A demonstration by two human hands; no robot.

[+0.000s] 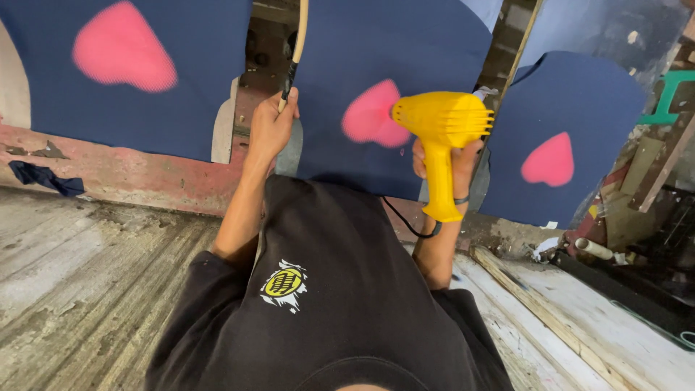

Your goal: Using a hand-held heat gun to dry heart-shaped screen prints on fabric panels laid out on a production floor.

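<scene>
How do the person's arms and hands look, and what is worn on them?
Both arms are bare from the short black sleeves of a T-shirt down to the hands. The left hand has no glove and no ring that I can see. The right hand is bare too, with a thin dark band around its wrist.

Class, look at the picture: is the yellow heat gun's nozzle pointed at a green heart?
No: the yellow heat gun, held in the right hand, points at a pink heart on dark blue cloth.
</scene>
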